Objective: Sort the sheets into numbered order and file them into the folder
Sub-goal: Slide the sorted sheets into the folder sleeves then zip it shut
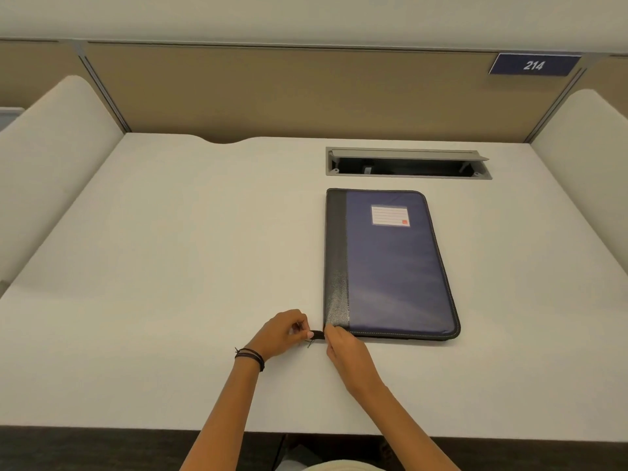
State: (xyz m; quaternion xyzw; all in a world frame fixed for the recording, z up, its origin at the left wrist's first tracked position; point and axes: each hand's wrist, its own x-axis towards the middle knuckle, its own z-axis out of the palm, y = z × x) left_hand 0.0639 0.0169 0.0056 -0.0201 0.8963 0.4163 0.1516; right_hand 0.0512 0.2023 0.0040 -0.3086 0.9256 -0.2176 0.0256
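Sign: a dark blue plate [534, 65] on the tan partition at the far right reads "214" in white numerals.
Folder label: a white card [390, 215] with ruled lines and a small orange square in one corner; no writing on it can be read.
Folder: a blue zip folder [394, 266] with a black spine strip lies closed and flat on the white desk [170, 249], right of centre, its spine to the left.
Left hand: the left hand [285, 331] pinches a short black zip tab [317, 334] between thumb and fingertips, just off the folder's near-left corner.
Right hand: the right hand [346, 351] touches that same corner. Its fingertips are hidden, so I cannot tell whether it grips.
Wrist: thin dark bracelets [251, 356] circle the left wrist.
Behind the folder: a grey cable hatch [407, 163] set in the desk stands open, dark inside.
Sides: cream dividers [51, 147] wall in the desk on both sides.
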